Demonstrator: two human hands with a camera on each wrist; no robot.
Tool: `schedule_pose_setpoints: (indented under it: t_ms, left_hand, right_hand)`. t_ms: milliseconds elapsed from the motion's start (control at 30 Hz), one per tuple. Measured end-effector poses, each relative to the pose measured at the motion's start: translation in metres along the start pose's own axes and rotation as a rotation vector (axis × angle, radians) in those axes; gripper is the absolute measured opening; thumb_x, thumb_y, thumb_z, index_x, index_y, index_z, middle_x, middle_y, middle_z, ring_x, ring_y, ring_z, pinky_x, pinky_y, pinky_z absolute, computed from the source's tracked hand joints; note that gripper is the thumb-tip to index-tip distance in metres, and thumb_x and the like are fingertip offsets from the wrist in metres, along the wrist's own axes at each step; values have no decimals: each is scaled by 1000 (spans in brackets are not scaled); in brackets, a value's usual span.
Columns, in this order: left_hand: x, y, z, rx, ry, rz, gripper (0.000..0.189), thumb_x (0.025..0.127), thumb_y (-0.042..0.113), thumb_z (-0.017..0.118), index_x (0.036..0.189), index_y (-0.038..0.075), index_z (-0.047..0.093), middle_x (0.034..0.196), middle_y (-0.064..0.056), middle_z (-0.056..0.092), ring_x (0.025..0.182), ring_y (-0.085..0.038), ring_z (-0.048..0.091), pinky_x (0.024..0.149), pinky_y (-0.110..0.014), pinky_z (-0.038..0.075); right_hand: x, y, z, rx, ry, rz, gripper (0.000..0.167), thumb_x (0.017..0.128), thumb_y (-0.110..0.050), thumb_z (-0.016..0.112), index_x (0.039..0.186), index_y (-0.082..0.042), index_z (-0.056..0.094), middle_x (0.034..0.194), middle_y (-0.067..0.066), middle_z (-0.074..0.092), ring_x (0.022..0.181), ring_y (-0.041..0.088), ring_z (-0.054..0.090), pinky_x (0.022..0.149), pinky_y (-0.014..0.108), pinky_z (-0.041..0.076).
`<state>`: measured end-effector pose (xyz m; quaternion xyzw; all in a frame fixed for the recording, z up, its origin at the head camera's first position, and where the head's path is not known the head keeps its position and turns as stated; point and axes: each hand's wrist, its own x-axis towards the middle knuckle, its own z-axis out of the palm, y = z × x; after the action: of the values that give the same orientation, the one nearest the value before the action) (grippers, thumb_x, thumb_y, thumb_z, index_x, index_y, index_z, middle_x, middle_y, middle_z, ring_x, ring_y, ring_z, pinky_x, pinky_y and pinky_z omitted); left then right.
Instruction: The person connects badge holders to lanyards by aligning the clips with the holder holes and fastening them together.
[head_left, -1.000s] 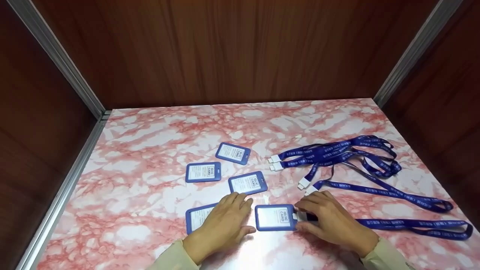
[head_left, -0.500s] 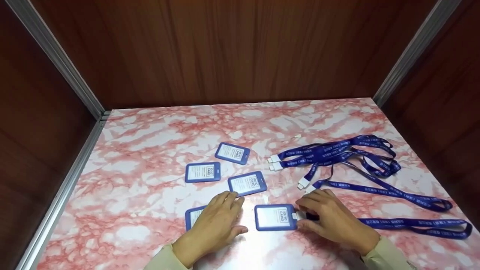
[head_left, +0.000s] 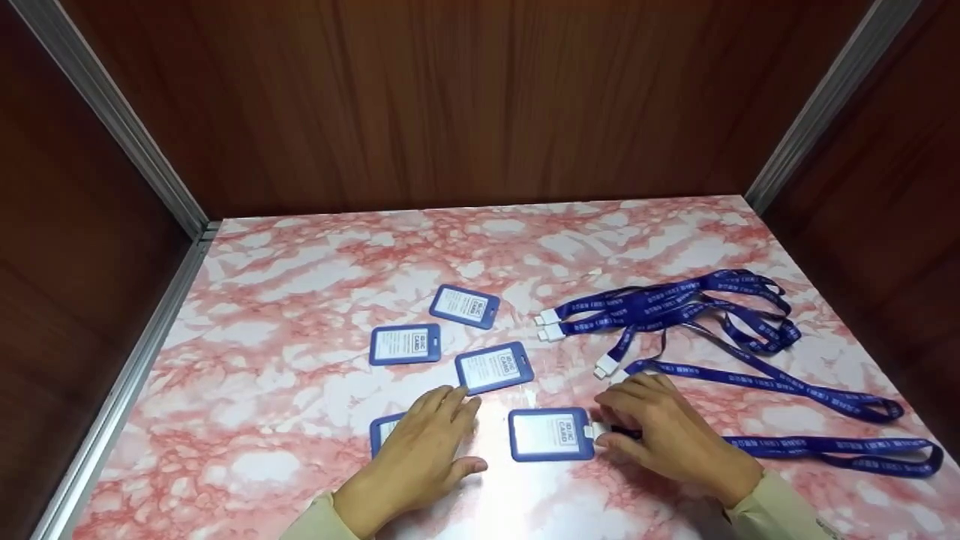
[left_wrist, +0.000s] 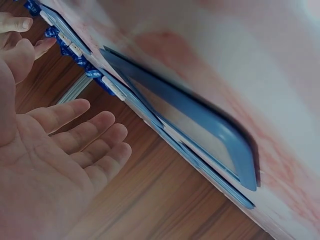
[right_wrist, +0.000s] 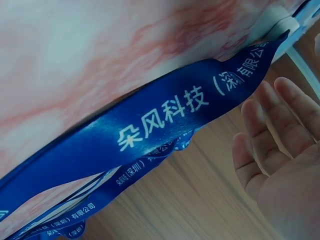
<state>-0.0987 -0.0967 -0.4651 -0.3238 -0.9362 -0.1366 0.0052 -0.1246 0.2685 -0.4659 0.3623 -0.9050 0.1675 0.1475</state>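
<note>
My left hand (head_left: 416, 454) hovers over a blue ID card holder (head_left: 384, 431), partly covering it. In the left wrist view its fingers (left_wrist: 95, 135) are loosely extended, with nothing between them. A second card holder (head_left: 551, 435) lies flat in front of me, its slot end joined to the white clip (head_left: 598, 430) of a blue lanyard (head_left: 795, 447). My right hand (head_left: 667, 435) is over that lanyard, thumb and fingers parted close around the clip. From the right wrist, the printed strap (right_wrist: 165, 115) runs past the relaxed fingers (right_wrist: 250, 125), which stand apart from it.
Three more card holders lie farther back: one at the rear (head_left: 465, 306), one at left (head_left: 405, 345), one nearer (head_left: 495, 367). Several blue lanyards (head_left: 675, 300) with white clips spread at right. Wood-grain panels (head_left: 480, 105) enclose the marbled table (head_left: 300, 285).
My left hand has moved left, away from the clipped card holder. The right thumb and fingers have spread and drawn slightly back from the clip. The card holders stay in place.
</note>
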Motion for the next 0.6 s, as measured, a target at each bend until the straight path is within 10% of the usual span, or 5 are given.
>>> schedule_pose_setpoints:
  t_ms: [600]
  left_hand:
    - [-11, -6, -2, -39, -24, -48, 77, 96, 53, 65, 153, 4, 45, 157, -20, 43, 146, -39, 38, 121, -54, 28]
  right_hand:
    - [3, 13, -5, -75, 47, 17, 41, 80, -31, 89, 113, -10, 76, 108, 2, 75, 103, 23, 64, 90, 45, 48]
